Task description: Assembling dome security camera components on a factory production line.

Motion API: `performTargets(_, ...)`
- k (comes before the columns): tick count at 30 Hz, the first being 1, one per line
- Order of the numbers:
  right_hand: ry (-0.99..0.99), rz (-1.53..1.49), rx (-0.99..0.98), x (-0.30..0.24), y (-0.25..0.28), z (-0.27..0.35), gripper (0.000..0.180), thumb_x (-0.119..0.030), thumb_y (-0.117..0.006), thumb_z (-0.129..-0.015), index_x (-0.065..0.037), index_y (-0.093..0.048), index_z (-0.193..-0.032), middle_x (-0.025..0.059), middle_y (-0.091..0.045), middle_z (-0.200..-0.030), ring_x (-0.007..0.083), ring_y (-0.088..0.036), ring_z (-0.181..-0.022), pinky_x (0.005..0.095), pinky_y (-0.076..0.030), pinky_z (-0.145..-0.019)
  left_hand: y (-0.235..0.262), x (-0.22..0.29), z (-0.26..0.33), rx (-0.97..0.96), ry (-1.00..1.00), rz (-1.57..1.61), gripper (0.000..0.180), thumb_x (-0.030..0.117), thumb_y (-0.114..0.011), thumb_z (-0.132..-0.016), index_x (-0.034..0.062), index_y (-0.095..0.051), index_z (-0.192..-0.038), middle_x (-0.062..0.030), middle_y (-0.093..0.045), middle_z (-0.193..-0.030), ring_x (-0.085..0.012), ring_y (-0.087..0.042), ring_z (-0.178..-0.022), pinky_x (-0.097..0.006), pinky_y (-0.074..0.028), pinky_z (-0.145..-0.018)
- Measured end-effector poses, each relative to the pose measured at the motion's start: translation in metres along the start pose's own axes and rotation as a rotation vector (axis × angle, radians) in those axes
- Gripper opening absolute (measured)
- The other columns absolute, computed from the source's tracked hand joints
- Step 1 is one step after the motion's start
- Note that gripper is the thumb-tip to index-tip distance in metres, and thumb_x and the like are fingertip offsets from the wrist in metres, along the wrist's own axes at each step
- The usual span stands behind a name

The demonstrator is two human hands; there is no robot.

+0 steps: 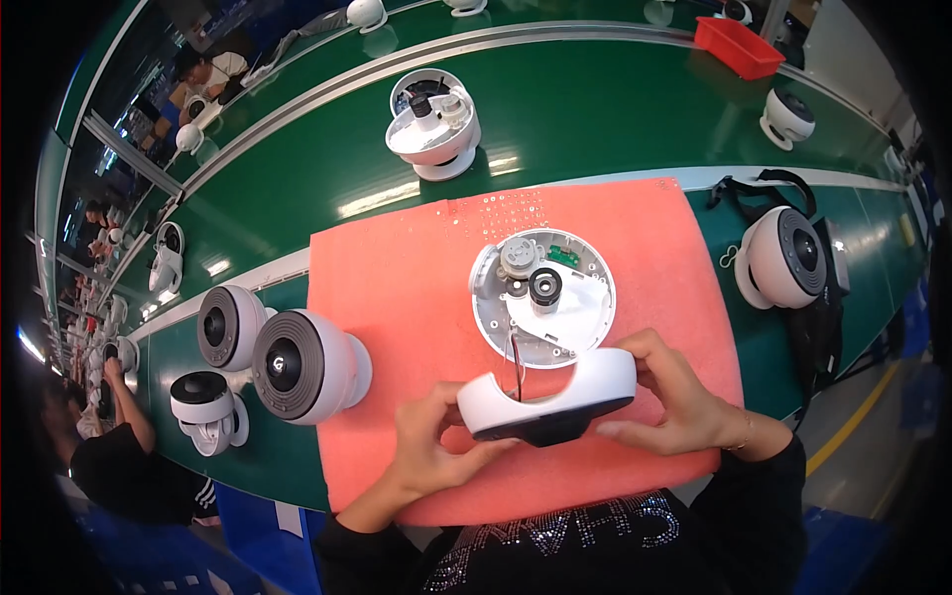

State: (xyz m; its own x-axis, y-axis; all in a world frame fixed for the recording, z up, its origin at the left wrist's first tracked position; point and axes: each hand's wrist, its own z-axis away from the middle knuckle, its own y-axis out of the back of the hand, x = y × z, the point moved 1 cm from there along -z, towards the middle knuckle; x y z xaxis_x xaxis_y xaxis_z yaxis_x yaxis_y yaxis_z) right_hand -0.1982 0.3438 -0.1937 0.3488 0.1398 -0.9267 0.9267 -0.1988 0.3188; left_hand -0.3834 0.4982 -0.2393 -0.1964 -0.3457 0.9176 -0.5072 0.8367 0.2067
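Observation:
Both my hands hold a white rounded housing shell (548, 393) with a dark underside, low over a salmon foam mat (397, 288). My left hand (433, 436) grips its left end and my right hand (662, 392) its right end. Thin red and dark wires (516, 359) run from the shell up to an opened round white unit (543, 296) lying just beyond it on the mat, with a grey gear, a black cylinder and a small green board showing inside.
Assembled white round units with dark ribbed faces (302, 365) (230, 325) stand left of the mat, another (783, 258) to the right. An open unit (433, 124) sits on the green conveyor (595, 119). A red bin (739, 47) is far right. A person (119, 466) works at left.

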Motion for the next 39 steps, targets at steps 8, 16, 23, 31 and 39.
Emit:
performTargets(8,0.229,0.156,0.03,0.016,0.001,0.009,0.048,-0.01,-0.074,-0.065,0.0,-0.048,-0.104,0.0156,-0.06,-0.092,0.0256,-0.062,-0.082,0.0342,-0.049,-0.072,-0.009,-0.007,0.006,0.002,-0.126,-0.227,0.032,0.002,-0.069,-0.06,0.0014,-0.05,-0.086,-0.0154,-0.065,-0.095,-0.0235,-0.066,-0.079,-0.03,-0.055,-0.065)
performTargets(16,0.284,0.086,0.0,0.03,-0.001,0.0,0.072,0.004,-0.071,-0.062,-0.004,-0.034,-0.123,0.019,-0.052,-0.109,0.0269,-0.061,-0.087,0.035,-0.049,-0.076,-0.015,-0.007,0.003,0.008,-0.254,-0.229,0.034,0.004,-0.071,-0.061,0.0013,-0.049,-0.086,-0.0145,-0.066,-0.086,-0.0225,-0.067,-0.074,-0.028,-0.053,-0.059)
performTargets(23,0.31,0.15,-0.064,0.041,-0.003,0.008,0.096,-0.004,-0.077,-0.063,-0.013,-0.007,-0.129,0.0172,-0.052,-0.091,0.0259,-0.06,-0.078,0.0389,-0.053,-0.071,-0.023,0.0,0.0,0.105,-0.177,-0.237,0.03,0.002,-0.07,-0.061,-0.0004,-0.056,-0.088,-0.0122,-0.066,-0.084,-0.0182,-0.066,-0.068,-0.025,-0.054,-0.058)
performTargets(31,0.261,0.199,-0.04,0.045,0.002,0.013,0.082,0.002,-0.074,-0.063,-0.011,-0.016,-0.12,0.0161,-0.053,-0.086,0.0237,-0.06,-0.073,0.0354,-0.052,-0.068,-0.012,0.015,-0.011,-0.104,0.055,-0.108,0.043,0.004,-0.073,-0.061,0.0008,-0.053,-0.099,-0.0142,-0.062,-0.098,-0.0241,-0.065,-0.082,-0.03,-0.053,-0.071)
performTargets(39,0.315,0.007,0.071,0.042,-0.002,0.012,0.067,-0.001,-0.073,-0.058,-0.003,-0.038,-0.115,0.016,-0.055,-0.107,0.0301,-0.058,-0.091,0.0358,-0.049,-0.071,-0.007,0.03,-0.012,-0.068,-0.113,-0.192,0.046,0.009,-0.075,-0.062,-0.0003,-0.056,-0.103,-0.0138,-0.063,-0.096,-0.0255,-0.064,-0.084,-0.032,-0.053,-0.07)
